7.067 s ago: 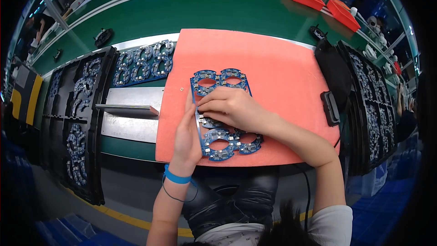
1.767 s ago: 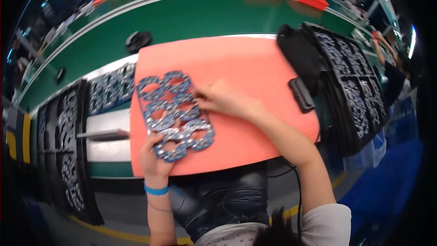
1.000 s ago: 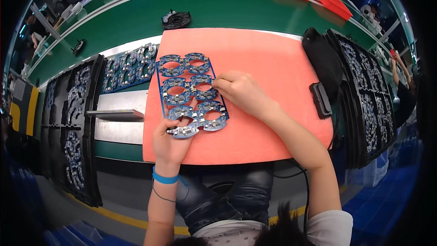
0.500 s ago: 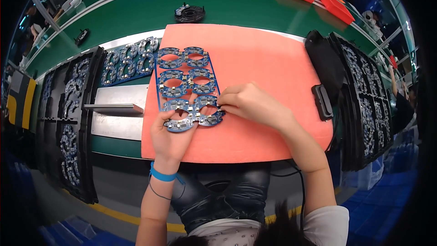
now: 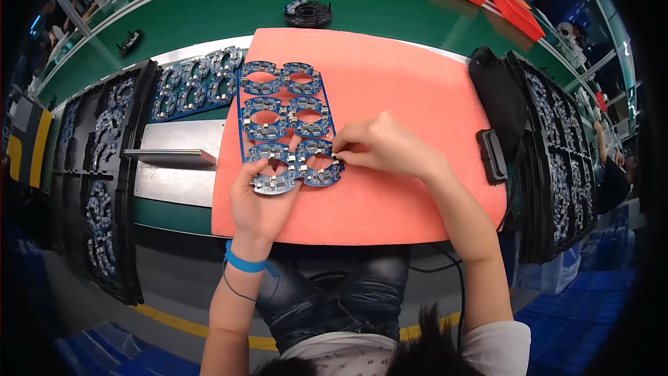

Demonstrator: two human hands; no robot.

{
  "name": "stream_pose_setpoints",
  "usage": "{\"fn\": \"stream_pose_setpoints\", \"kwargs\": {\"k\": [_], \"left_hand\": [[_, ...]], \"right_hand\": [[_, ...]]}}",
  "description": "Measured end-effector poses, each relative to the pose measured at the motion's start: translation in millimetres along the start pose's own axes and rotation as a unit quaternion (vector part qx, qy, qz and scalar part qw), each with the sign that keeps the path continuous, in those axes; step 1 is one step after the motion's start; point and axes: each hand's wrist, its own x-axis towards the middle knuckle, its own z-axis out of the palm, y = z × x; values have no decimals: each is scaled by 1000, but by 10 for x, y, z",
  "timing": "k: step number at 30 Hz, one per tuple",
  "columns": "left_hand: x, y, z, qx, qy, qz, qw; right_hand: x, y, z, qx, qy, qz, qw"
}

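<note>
A blue circuit board panel (image 5: 311, 108), made of ring-shaped boards in two columns inside thin side strips, is tilted over the orange-pink foam mat (image 5: 410, 97). My left hand (image 5: 257, 202) is closed on its near left corner, thumb on top and fingers underneath, partly seen through the ring openings. At the panel's near right edge, my right hand (image 5: 379, 146) pinches the rim between thumb and fingertips. Its other fingers are curled, and the exact spot gripped is partly hidden by the fingertips.
Left of the mat lie another board panel (image 5: 198, 87), a metal plate with an upright blade (image 5: 170, 157) and a black tray (image 5: 76, 202) of boards. To the right are a black pouch (image 5: 492, 90), a black device (image 5: 492, 157) and stacked trays (image 5: 550, 153). A black round part (image 5: 309, 14) sits on the green belt.
The black round part has shifted right along the belt relative to the mat. The whole view has moved slightly. Both hands keep nearly the same hold on the panel.
</note>
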Motion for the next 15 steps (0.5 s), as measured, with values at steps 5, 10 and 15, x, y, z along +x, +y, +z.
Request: {"fn": "stream_pose_setpoints", "kwargs": {"k": [5,10,15], "left_hand": [[-12,10,22,17,3,6,1000],[-5,2,37,15,16,-2,1000],[11,5,24,9,4,-18,1000]], "right_hand": [[8,-20,13,59,10,33,998],[36,-116,-21,24,-15,82,996],[106,-70,180,-86,95,-91,988]]}}
